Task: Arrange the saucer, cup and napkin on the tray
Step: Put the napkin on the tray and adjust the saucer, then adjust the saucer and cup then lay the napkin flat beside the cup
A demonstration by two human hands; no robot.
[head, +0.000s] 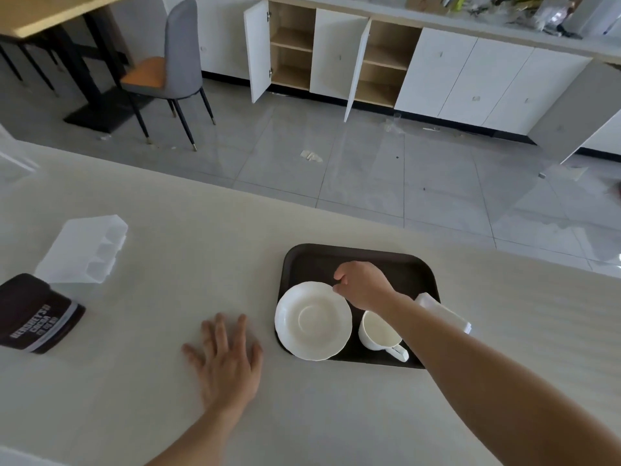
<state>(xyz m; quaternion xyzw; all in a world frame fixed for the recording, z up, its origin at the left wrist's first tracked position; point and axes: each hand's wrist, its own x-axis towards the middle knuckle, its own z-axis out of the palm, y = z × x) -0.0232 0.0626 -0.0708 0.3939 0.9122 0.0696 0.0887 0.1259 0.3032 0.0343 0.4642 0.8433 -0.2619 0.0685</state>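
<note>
A dark brown tray (pixel 396 267) lies on the pale counter. On its left side rests a white saucer (pixel 312 320), overhanging the tray's left rim a little. A white cup (pixel 378 334) stands upright to the saucer's right, its handle toward me. A folded white napkin (pixel 445 312) lies across the tray's right rim, partly hidden by my forearm. My right hand (pixel 364 285) pinches the saucer's far right rim with thumb and fingers. My left hand (pixel 225 358) lies flat on the counter left of the tray, fingers spread, holding nothing.
A dark cocoa tin (pixel 37 314) lies on its side at the counter's left, with a clear plastic container (pixel 84 250) behind it. The counter's far edge (pixel 235 190) drops to a tiled floor. A grey chair (pixel 171 65) and open cabinets (pixel 292 48) stand beyond.
</note>
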